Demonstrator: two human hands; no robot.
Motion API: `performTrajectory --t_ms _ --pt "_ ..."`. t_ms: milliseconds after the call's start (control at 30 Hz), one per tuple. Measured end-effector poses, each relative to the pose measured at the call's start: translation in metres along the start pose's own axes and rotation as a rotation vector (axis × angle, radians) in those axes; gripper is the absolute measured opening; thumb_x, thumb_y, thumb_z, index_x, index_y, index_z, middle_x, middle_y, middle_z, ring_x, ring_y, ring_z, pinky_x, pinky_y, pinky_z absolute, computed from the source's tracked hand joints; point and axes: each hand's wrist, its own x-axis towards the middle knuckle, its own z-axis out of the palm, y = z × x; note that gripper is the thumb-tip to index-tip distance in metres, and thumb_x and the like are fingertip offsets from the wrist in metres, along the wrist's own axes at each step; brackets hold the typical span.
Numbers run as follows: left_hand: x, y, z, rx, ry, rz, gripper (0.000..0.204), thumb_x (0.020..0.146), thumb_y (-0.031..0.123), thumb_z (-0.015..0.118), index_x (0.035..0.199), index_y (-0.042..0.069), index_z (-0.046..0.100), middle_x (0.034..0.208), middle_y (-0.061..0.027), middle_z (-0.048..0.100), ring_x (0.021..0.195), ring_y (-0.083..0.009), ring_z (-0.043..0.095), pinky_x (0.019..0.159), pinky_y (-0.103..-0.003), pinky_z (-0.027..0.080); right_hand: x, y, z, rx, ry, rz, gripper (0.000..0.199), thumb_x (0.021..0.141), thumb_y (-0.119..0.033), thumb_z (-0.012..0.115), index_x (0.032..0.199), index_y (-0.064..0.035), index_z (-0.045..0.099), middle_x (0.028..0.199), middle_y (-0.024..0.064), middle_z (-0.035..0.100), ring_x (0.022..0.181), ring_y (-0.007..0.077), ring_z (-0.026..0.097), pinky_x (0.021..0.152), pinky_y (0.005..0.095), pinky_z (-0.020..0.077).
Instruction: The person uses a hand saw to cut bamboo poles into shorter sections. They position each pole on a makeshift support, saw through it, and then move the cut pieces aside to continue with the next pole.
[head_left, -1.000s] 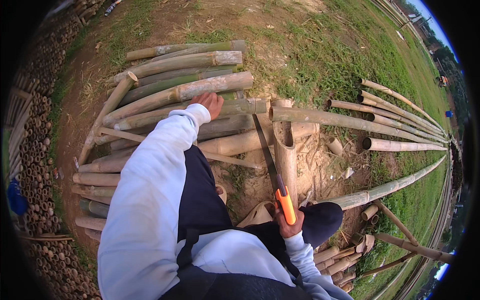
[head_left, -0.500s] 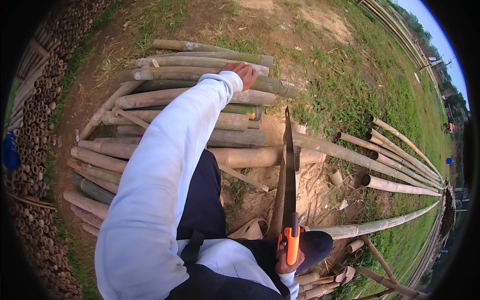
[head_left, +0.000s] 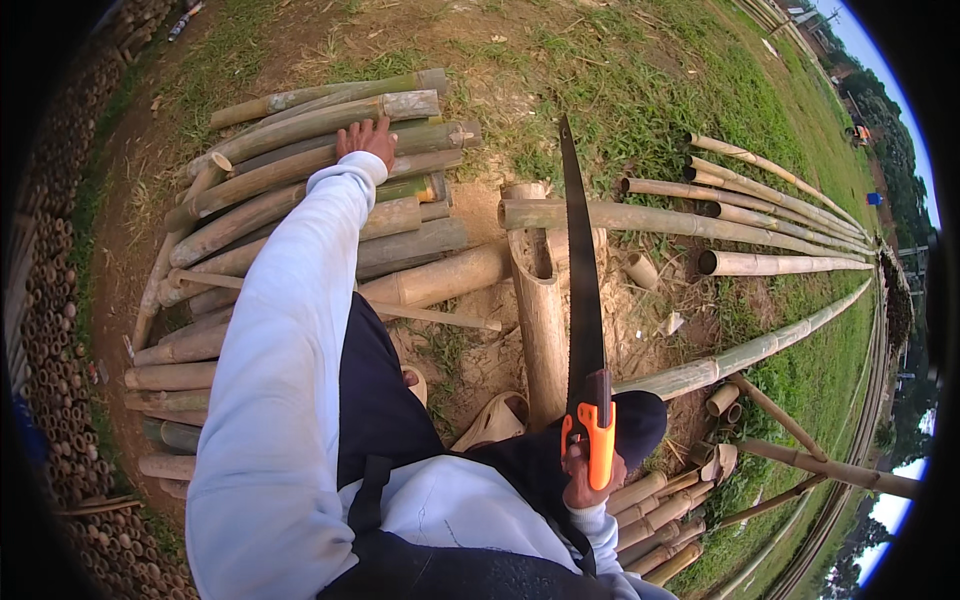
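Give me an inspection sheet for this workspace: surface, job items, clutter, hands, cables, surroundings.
Surface: bare soil and patchy grass.
Job items: orange-handled saw, blade pointing away from the person; bamboo pile at left; long bamboo pole crossing over a notched bamboo piece.
Clutter: short bamboo offcut and white scrap right of the notched piece.
Hands: left hand spread on the pile; right hand gripping the saw.
Cables: nothing seen near the hands.
Surroundings: stacked bamboo at the left rim; more long poles at right.
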Motion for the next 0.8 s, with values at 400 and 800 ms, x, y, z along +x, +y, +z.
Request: performTrajectory --t_ms 400,800 --pt "-0.054 0.2 0.001 -0.309 0.038 0.644 0.056 0.094 0.047 0.063 0.133 0.007 0.057 0.136 -0.0143 0.058 0.131 -0.0326 0.051 0.112 -0.043 0.037 0.006 -0.008 -0.031 0.079 0.391 0.063 0.016 0.087 -0.014 0.066 0.08 0.0002 0.065 0.059 0.005 0.06 0.052 0.0154 0.058 0.052 0.029 0.0468" --pt "-0.061 0.323 0.031 -0.113 -0.277 0.512 0.076 0.074 0.04 0.084 0.133 0.003 0.054 0.12 -0.0161 0.071 0.119 -0.0312 0.064 0.117 -0.045 0.03 0.008 -0.011 -0.07 0.041 0.578 0.009 0.013 0.088 -0.006 0.065 0.093 0.0059 0.066 0.062 0.0042 0.06 0.056 0.0122 0.06 0.055 0.0267 0.0496"
